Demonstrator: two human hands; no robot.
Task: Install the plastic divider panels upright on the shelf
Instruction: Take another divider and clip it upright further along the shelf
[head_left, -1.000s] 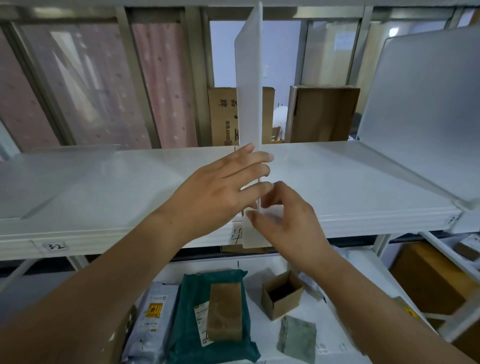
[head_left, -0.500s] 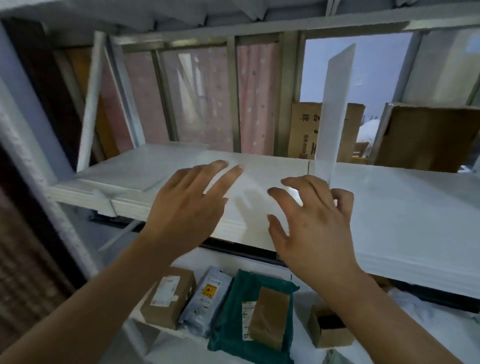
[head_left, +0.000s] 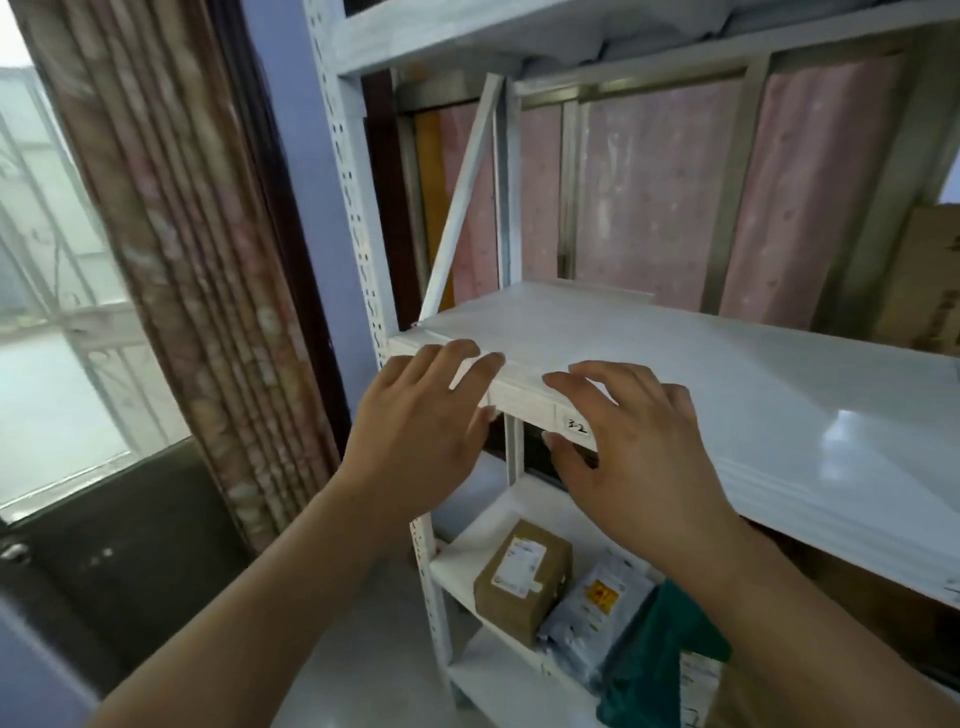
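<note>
Label (head_left: 577, 427) "3-2" marks shelf (head_left: 524, 397) front edge, with left hand (head_left: 415, 431) and right hand (head_left: 639, 452) spread empty beside it.

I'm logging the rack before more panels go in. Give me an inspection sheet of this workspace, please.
Surface: white shelf, labelled 3-2 on its front edge.
Job's things: one panel lying flat at the shelf's left end; a white strip leans behind it.
Clutter: brown box, grey bag, green bag on the shelf below.
Hands: left hand and right hand open, fingers spread at the front edge, holding nothing.
Cables: nothing seen.
Surroundings: curtain and window to the left; cardboard box behind the rack.
</note>
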